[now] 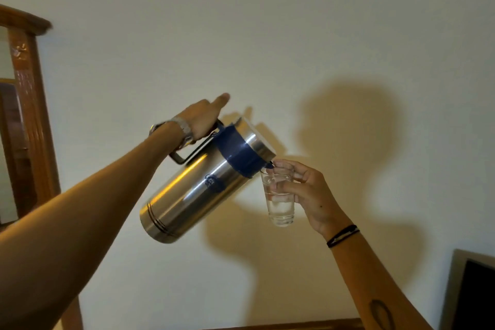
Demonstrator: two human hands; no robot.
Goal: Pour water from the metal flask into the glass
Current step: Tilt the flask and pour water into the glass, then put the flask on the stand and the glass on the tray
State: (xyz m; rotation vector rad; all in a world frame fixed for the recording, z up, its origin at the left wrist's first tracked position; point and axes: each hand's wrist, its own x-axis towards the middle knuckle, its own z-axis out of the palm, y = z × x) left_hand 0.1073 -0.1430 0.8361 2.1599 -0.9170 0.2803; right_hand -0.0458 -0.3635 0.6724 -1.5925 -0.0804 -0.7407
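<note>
Head view: metal flask (198, 185) held in the air, tilted, long axis running from base at lower left up to the blue spout (269, 165) at right, spout at the glass rim. Left hand (202, 120) clenched on the flask handle, index finger extended. Right hand (308, 190), fingers (285, 169) wrapped round the glass (278, 201), just beneath the spout. Glass roughly half filled; judged mid-pour.

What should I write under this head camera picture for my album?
Left hand tips the metal flask over a glass held by the right hand.
</note>
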